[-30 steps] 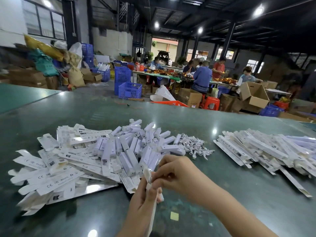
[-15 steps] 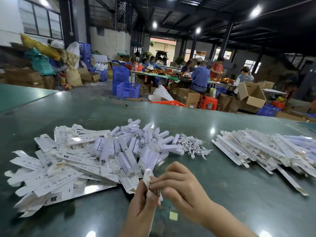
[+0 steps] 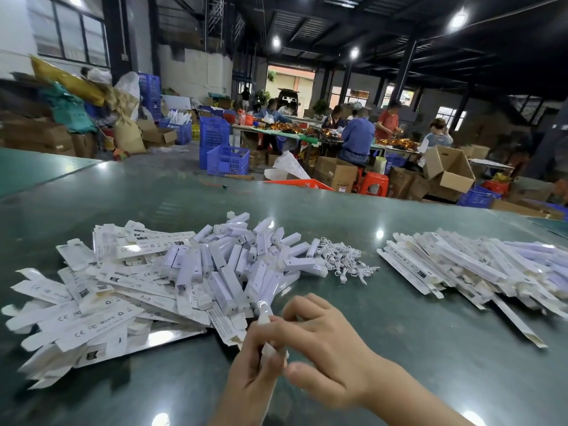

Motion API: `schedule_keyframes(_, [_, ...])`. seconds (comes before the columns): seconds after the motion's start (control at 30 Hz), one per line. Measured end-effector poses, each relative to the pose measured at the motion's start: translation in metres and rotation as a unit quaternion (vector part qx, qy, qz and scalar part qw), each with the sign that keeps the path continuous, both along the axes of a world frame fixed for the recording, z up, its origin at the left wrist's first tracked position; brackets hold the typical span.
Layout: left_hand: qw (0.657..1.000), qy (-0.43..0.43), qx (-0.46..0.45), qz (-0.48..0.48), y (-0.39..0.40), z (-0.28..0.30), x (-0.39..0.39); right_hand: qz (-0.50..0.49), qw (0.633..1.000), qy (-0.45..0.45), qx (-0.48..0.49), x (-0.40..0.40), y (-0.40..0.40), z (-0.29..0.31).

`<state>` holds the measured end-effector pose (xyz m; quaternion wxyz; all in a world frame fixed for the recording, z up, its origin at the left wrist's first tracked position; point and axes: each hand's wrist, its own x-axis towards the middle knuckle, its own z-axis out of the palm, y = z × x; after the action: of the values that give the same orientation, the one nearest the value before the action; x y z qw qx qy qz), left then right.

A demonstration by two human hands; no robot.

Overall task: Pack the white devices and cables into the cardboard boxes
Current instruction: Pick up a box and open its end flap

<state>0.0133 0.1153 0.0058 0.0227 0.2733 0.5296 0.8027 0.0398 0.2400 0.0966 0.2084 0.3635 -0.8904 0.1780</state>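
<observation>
Right hand (image 3: 322, 348) lower — box (image 3: 266, 315) near table (image 3: 399, 348) edge

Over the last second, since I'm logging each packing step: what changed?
The right hand opened its fingers and slid lower along the narrow white box; the left hand kept gripping it from below. The piles of devices, cables and boxes stayed put.

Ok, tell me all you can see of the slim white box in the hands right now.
The slim white cardboard box is long and narrow, standing nearly upright and tilted slightly left, above the dark green table. Its glossy upper end pokes out above the fingers; the lower part is hidden. The left hand grips it from below, and the right hand pinches its middle. Motion blur hides any print.
</observation>
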Motion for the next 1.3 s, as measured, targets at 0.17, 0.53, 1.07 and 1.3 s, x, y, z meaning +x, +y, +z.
schedule_keyframes(0.17, [0.999,-0.030,0.035,-0.018,-0.002,0.020,0.010,-0.004,0.997,-0.052,0.052,-0.003,-0.002,0.010])
schedule_keyframes(0.53, [0.989,-0.121,0.071,-0.040,-0.018,-0.003,0.002,-0.164,0.940,-0.139,-0.263,0.007,-0.003,-0.023])
schedule_keyframes(1.07, [0.978,-0.185,0.048,-0.085,-0.022,0.008,-0.007,-0.112,0.946,-0.028,-0.304,0.011,-0.031,-0.046])
schedule_keyframes(1.3, [0.994,-0.046,0.025,-0.091,-0.026,-0.011,-0.010,-0.111,0.941,-0.052,-0.316,0.008,-0.014,-0.046])
